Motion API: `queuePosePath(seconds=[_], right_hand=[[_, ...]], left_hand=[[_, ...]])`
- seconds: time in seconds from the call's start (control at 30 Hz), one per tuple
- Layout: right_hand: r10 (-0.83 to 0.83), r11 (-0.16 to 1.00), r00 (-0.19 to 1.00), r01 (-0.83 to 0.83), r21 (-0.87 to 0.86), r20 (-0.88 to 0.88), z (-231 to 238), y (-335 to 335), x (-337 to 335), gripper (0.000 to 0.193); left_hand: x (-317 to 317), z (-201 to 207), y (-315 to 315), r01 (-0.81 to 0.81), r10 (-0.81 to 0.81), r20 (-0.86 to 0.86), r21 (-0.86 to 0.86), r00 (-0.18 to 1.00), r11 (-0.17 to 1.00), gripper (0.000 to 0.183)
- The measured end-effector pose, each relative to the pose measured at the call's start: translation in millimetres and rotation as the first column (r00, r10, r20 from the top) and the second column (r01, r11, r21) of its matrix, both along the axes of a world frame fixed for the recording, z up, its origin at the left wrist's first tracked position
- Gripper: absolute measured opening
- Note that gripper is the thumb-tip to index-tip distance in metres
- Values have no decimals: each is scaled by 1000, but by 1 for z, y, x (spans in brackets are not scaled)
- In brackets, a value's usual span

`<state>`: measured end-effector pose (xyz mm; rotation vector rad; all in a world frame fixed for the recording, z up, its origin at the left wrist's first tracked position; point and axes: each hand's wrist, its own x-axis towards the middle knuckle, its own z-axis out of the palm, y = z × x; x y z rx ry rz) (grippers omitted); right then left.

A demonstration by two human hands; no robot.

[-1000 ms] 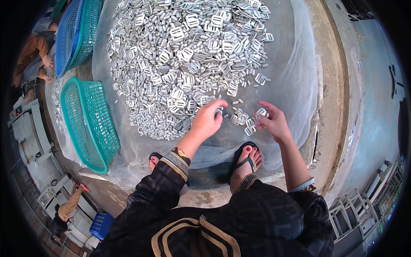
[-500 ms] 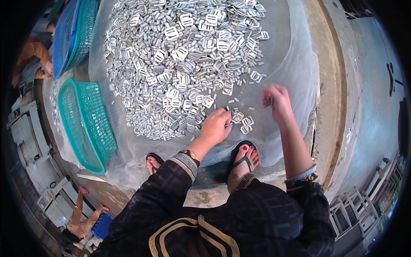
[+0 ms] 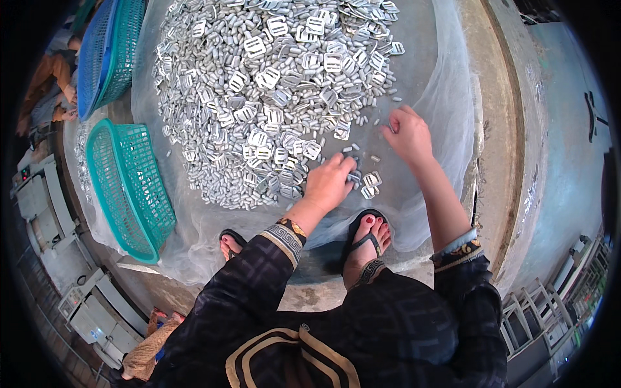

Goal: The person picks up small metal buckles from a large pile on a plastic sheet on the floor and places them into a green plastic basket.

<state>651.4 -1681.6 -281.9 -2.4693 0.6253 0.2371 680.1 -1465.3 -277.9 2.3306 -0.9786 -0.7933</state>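
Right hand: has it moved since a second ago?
Yes, the right hand has moved forward, away from the feet: it was beside the two loose metal slide buckles, and now it is ahead of them.

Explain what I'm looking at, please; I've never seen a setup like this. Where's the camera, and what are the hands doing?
There's no robot here: a person works with two bare hands. The view comes from a wide fisheye camera on their head, looking down, so straight edges bend near the rim.

Before them lies a pile of small grey capsule-shaped pieces and flat slotted ones, with a see-through sheet around it. A green basket stands to the left.

The left hand is at the pile's near edge, beside a few loose slotted pieces. The right hand is farther right, fingers curled. Whether either grips anything, I can't tell.
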Motion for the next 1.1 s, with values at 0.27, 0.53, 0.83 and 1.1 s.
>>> queuePosePath(seconds=[0.27, 0.53, 0.83, 1.1], right_hand=[[-3, 1000, 995, 4, -13, 102, 37, 32, -33, 25], [326, 942, 945, -322, -95, 35, 7, 60, -72, 22], [-81, 865, 995, 100, 492, -60, -2, 39, -65, 20], [348, 937, 913, -346, 47, -214, 10, 61, -79, 29]], left_hand=[[15, -3, 24, -321, 260, -339, -136, 904, 937, 23], [43, 0, 46, -474, 275, -516, -304, 811, 827, 19], [73, -3, 60, -543, 482, -283, -197, 829, 817, 18], [59, 1, 39, -411, 409, 42, 34, 912, 911, 23]])
